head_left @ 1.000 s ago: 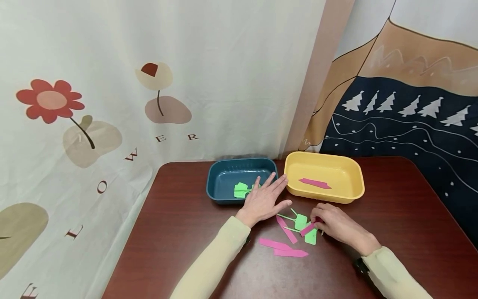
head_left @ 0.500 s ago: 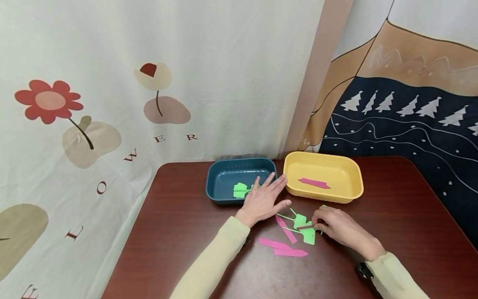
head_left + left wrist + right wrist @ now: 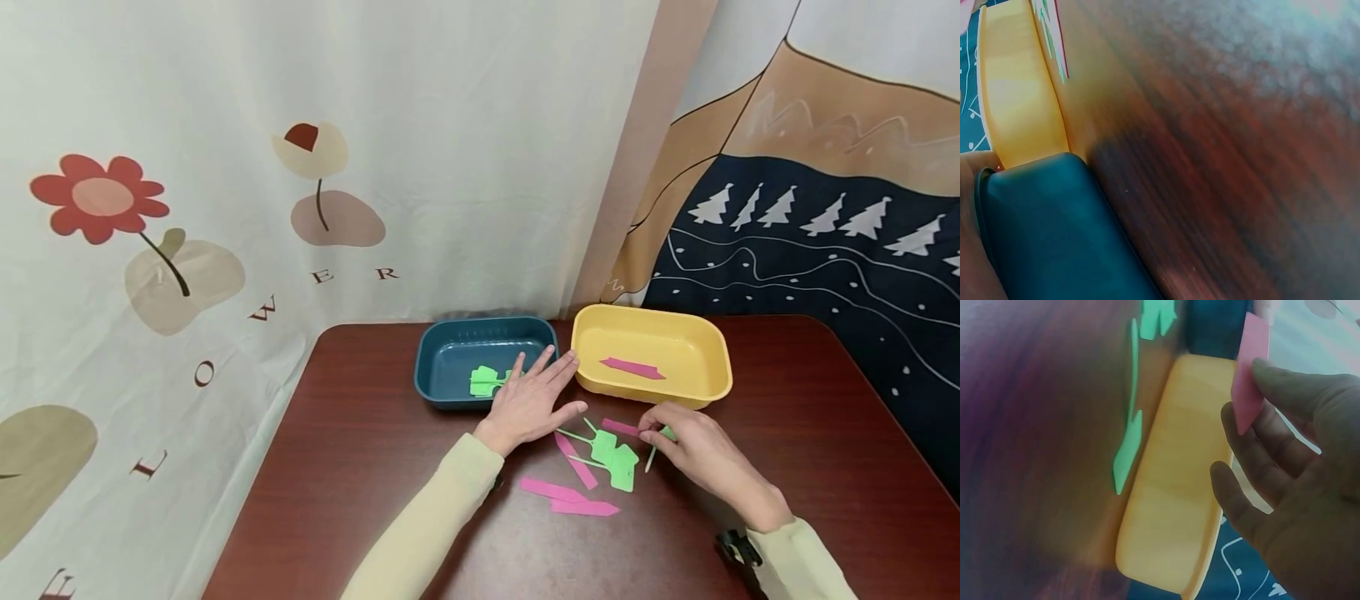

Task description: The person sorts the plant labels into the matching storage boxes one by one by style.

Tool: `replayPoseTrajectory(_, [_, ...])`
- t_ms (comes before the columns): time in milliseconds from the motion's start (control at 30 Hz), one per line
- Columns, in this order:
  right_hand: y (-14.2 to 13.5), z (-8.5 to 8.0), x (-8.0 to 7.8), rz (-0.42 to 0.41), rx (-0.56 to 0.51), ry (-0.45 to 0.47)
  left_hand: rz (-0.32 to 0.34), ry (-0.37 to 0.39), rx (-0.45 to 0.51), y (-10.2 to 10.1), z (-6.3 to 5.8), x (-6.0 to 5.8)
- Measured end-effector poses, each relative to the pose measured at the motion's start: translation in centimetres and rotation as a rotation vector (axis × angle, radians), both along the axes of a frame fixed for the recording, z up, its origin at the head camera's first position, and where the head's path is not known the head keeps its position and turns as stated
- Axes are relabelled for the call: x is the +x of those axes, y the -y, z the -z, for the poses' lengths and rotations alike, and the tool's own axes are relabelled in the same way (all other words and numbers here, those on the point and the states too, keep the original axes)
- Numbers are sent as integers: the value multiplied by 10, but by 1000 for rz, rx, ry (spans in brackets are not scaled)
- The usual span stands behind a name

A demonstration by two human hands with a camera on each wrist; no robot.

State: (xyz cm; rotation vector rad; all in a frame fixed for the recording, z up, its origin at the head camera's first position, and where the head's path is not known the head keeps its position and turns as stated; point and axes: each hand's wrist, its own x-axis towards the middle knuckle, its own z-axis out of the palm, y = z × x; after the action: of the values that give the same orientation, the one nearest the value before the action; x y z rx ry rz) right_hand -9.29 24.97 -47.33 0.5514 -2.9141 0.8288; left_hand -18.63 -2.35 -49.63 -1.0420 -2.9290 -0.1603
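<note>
My right hand (image 3: 705, 450) pinches a pink pointed plant label (image 3: 619, 427) between thumb and fingers, in front of the yellow basin (image 3: 686, 397). In the right wrist view that label stands raised in the fingertips. A green plant label (image 3: 667, 433) lies partly hidden under this hand. My left hand (image 3: 528, 404) lies with spread, straight fingers over the near right rim of the blue basin (image 3: 431, 392), its fingertips reaching the yellow basin's edge. Between the hands are green T-shaped labels (image 3: 622, 468), overlapping, and pink labels (image 3: 576, 462) on the table.
Two more pink labels (image 3: 585, 507) overlap nearer the table's front. Inside the yellow basin lies one pink label (image 3: 632, 367); green labels (image 3: 483, 381) lie in the blue one. A printed curtain (image 3: 465, 208) hangs behind the brown table (image 3: 360, 433).
My right hand has lifted the pink label off the green ones and moved it up and slightly right toward the yellow basin. The left hand keeps its place.
</note>
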Motion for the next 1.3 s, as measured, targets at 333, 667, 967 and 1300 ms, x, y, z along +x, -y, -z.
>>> replayPoseTrajectory(333, [-2, -12, -12, 63, -93, -114, -4, -22, -17, -1, 0, 0])
replayPoseTrajectory(667, [-10, -30, -39, 129, -93, -130, -18, -1, -11, 2, 1, 0])
replayPoseTrajectory(967, [-12, -35, -72, 151, -12, -16, -16, -8, -4, 1, 3, 0])
replayPoseTrajectory(1300, [-19, -25, -104, 137, 91, 140, -1, -18, -9, -1, -1, 1])
